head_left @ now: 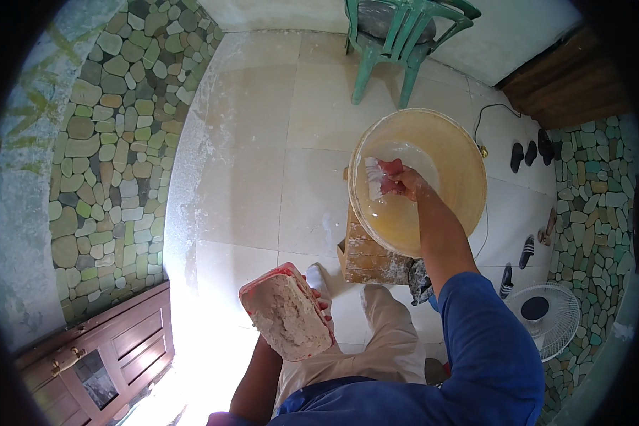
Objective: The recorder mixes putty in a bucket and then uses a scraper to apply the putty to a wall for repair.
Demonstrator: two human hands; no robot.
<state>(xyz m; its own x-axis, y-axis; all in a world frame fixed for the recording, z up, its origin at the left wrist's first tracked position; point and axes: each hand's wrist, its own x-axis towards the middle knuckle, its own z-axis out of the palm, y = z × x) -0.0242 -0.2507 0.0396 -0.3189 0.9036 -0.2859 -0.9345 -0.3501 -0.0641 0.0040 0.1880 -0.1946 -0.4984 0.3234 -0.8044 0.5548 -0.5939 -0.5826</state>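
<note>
And from here plenty is tucked out of sight: the big yellowish tub (476, 174) covers most of the wooden surface (368, 259) beneath it, and the dark crinkled bundle (420, 281) by its near edge is hard to make out. The green chair (396, 53) at the far side loses its top to the edge of the view, the brown door (136, 343) at near left is clipped by the dark rim, and glare whites out the floor beside it.

Now the hands! The left one, left hand (324, 305), is curled round the right side of a red-edged tray (265, 275), gripping it at near centre, just above the person's lap. Fingers show along the edge; the palm is hidden, so I can't tell how it sits underneath. Lumpy pale paste (285, 316) covers the tray's inside, tilted into full view.

Over to the right hand (409, 183), reaching down into the tub! It's closed on a red piece (392, 167) with a whitish edge on its left, over the tub's left part. The exact shape is hard to read, and whether it touches the wet-looking contents, I cannot tell. A white fan (544, 319) stands at near right.
</note>
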